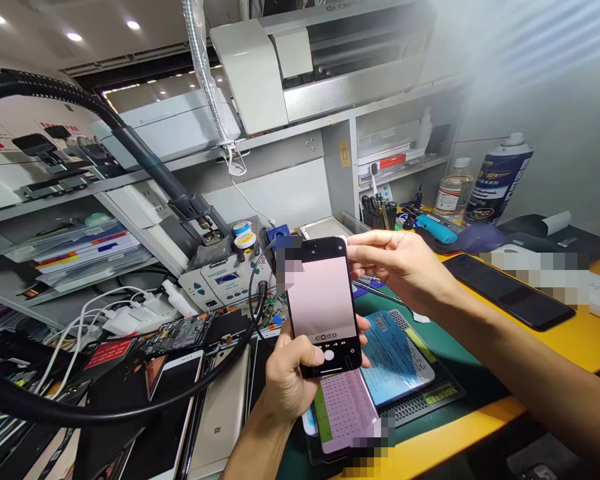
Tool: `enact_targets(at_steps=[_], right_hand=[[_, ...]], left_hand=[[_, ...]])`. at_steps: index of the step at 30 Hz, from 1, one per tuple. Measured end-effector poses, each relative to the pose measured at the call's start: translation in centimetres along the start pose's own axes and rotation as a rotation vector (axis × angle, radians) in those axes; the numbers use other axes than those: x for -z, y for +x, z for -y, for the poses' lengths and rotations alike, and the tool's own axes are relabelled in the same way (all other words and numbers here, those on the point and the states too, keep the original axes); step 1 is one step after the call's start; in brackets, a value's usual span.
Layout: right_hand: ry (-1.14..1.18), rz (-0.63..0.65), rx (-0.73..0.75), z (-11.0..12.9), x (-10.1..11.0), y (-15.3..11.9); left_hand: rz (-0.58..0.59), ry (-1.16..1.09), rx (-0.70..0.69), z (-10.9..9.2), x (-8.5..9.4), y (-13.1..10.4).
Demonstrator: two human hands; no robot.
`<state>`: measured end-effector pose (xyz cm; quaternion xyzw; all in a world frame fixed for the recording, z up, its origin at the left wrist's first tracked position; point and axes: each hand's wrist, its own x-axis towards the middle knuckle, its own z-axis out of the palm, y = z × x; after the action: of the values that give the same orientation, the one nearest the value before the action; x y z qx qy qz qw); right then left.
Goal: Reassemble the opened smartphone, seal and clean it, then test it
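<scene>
My left hand is wrapped round a smartphone held upright, its camera app showing a plain pinkish picture. The left thumb lies over the lower left of the screen, close to the shutter button. At the phone's upper right corner, the fingers of my right hand are pinched together. A small white bit shows by their tips, but what they grip is partly hidden behind the phone. Below lie a phone with a purple and green screen and a blue phone-shaped piece under clear film.
Several phones, including a gold one, crowd the left. A black cable loops across them. A soldering station stands behind. A black phone, a spray can and a clear bottle are at right.
</scene>
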<state>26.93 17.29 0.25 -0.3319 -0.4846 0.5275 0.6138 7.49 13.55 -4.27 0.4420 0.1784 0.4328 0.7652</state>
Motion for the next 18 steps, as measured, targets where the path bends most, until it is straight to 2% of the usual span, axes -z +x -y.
enact_targets(at_steps=[11, 18], right_hand=[[0.025, -0.002, -0.032, 0.26, -0.22, -0.31], [0.007, 0.010, -0.045, 0.40, -0.20, -0.58]], left_hand=[[0.010, 0.015, -0.018, 0.07, 0.05, 0.03], [-0.029, 0.011, -0.002, -0.06, -0.14, -0.05]])
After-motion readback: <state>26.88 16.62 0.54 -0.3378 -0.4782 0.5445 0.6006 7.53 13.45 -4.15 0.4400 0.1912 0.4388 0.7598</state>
